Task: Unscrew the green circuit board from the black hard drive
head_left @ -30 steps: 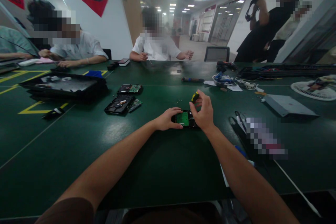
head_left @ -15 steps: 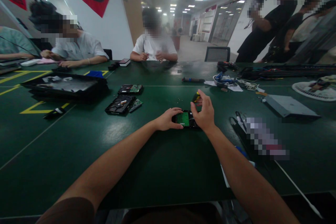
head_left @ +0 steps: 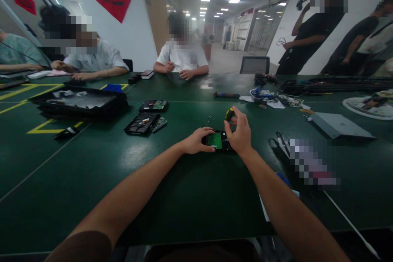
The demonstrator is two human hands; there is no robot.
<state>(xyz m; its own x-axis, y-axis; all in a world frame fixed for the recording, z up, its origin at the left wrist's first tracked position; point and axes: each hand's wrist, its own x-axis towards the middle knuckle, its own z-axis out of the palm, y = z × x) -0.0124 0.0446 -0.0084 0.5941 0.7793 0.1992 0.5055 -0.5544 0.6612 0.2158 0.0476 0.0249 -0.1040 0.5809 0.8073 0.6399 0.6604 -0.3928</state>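
A hard drive with a green circuit board facing up lies flat on the table in front of me. My left hand grips its left end, thumb on the near edge and fingers on the far edge. Over the drive's right end, my right hand is closed on a screwdriver with a yellow and black handle. The handle stands nearly upright; its tip is hard to make out against the drive. Several tiny screws lie just beyond the drive.
Left of the drive are another hard drive, an opened black drive case and a loose circuit board. Stacked black trays stand farther left. A grey metal box lies right. People sit across the table.
My hands keep nearly the same place on the drive and screwdriver. The view has shifted slightly. Across the table, a seated person's hand has lowered toward the tabletop.
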